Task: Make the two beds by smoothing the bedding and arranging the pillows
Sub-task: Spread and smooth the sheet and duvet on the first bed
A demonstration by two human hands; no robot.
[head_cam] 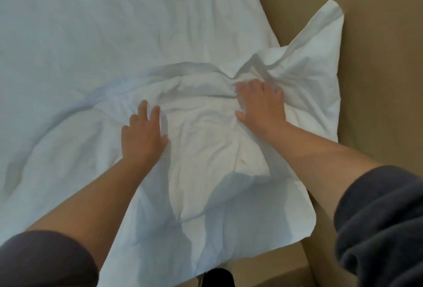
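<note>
White bed [80,34]: both hands flat on seemingly diagonal pillow [206,149]

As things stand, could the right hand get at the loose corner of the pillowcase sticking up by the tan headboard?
Probably yes. The right hand already rests on the bunched pillowcase, and only loose white fabric lies between it and the raised corner; nothing blocks the way.

Plain tan floor [377,69] beside bed

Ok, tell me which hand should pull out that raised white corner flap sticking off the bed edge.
Right hand: it lies nearest the raised white corner flap. The left hand rests flat farther away.
</note>
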